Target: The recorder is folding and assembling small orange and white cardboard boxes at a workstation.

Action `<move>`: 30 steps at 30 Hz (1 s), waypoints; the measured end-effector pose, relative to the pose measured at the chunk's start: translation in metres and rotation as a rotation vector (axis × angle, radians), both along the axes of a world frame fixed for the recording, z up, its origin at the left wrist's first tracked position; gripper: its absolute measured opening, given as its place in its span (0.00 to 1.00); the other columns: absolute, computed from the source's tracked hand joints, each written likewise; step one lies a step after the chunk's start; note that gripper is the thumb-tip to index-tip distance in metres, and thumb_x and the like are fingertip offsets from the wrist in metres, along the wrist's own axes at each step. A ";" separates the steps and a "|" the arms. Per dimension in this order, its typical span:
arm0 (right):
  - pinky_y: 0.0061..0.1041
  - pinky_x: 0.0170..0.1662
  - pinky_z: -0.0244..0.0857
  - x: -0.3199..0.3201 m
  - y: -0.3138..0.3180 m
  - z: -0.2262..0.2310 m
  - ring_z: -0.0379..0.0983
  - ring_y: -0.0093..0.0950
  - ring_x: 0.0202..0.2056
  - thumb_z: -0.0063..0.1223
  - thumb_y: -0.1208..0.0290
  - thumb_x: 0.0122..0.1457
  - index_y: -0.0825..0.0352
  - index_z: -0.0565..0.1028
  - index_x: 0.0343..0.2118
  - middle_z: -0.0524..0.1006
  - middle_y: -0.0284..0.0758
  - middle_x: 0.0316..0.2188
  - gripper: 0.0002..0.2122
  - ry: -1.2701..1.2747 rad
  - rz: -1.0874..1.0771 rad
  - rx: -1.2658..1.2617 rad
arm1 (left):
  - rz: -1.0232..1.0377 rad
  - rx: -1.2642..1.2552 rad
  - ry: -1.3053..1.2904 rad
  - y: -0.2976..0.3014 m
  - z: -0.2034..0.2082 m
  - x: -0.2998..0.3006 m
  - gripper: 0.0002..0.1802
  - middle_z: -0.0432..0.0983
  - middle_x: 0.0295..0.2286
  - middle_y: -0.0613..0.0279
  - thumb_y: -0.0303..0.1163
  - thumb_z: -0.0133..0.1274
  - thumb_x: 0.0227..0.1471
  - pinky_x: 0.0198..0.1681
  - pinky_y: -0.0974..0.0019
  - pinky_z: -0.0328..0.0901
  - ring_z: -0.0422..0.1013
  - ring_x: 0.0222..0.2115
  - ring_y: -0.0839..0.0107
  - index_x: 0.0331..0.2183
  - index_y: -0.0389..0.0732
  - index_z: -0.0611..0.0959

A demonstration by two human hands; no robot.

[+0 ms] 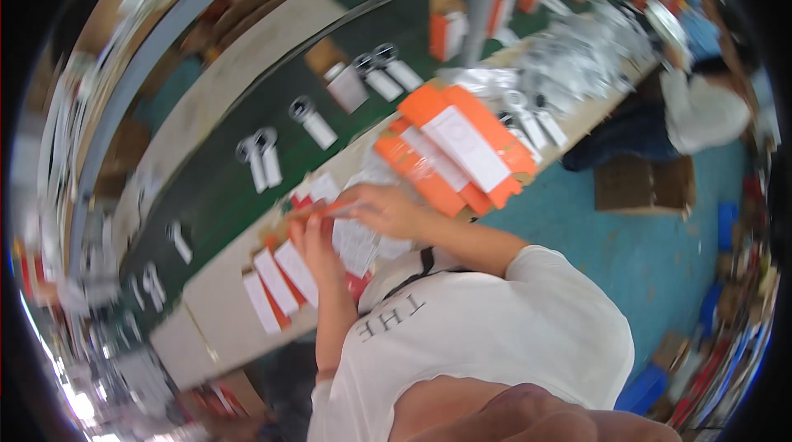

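Close together over the bench edge, both my hands are closed on a small orange-and-white carton (338, 208), seen nearly edge-on and partly covered by fingers. My left hand (312, 244) grips its near side from below. My right hand (386, 209) holds the other end. Several orange-and-white cartons (276, 281) lie side by side just left of my left hand. Crumpled clear plastic and printed paper sheets (355, 245) lie under my hands. Right of my right hand rests a stack of flat orange cartons (462, 145) with white panels.
A green conveyor belt (223, 203) runs beyond the bench, carrying white-handled tools with round dark heads (313, 122) and an open carton (337, 79). Clear plastic bags (577, 50) heap at the far right. A co-worker (701, 112) sits there beside a brown cardboard box (645, 184). A grey post (483, 4) rises by the belt.
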State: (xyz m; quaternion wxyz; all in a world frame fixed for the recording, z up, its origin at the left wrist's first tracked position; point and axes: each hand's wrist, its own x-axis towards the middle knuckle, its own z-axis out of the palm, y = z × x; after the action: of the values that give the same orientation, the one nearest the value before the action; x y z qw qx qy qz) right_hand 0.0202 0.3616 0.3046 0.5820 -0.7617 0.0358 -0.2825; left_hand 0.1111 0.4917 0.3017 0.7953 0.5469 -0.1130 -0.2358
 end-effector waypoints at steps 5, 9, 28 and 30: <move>0.32 0.40 0.64 -0.015 0.006 0.012 0.71 0.36 0.35 0.48 0.73 0.49 0.62 0.71 0.39 0.73 0.37 0.36 0.12 -0.014 -0.050 -0.147 | -0.135 0.038 0.093 -0.002 0.010 0.000 0.18 0.60 0.50 0.51 0.35 0.43 0.48 0.50 0.61 0.57 0.60 0.48 0.61 0.42 0.37 0.71; 0.36 0.46 0.60 -0.012 0.011 0.016 0.66 0.38 0.42 0.54 0.62 0.48 0.61 0.64 0.49 0.68 0.37 0.46 0.24 -0.109 -0.067 -0.332 | -0.326 -0.035 0.231 0.000 0.023 0.018 0.25 0.60 0.50 0.49 0.26 0.39 0.36 0.51 0.59 0.57 0.60 0.49 0.60 0.42 0.34 0.70; 0.27 0.57 0.47 0.014 0.034 0.019 0.56 0.31 0.54 0.36 0.79 0.50 0.69 0.56 0.55 0.61 0.40 0.51 0.25 -0.039 -0.074 0.424 | 0.242 0.007 -0.305 -0.017 0.030 -0.037 0.22 0.61 0.47 0.49 0.22 0.47 0.48 0.51 0.62 0.56 0.62 0.47 0.62 0.46 0.37 0.62; 0.27 0.58 0.44 0.011 0.028 0.018 0.54 0.30 0.55 0.34 0.76 0.54 0.70 0.55 0.56 0.59 0.41 0.53 0.23 0.054 -0.122 0.399 | 0.209 0.157 -0.653 -0.016 0.017 -0.034 0.15 0.60 0.49 0.46 0.27 0.46 0.50 0.52 0.60 0.54 0.60 0.49 0.59 0.42 0.36 0.68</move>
State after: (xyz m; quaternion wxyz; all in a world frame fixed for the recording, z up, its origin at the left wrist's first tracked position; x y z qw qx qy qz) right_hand 0.0316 0.3898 0.3230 0.7018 -0.6352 0.1526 -0.2841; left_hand 0.0775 0.4752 0.3190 0.6926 0.6614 -0.2864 0.0266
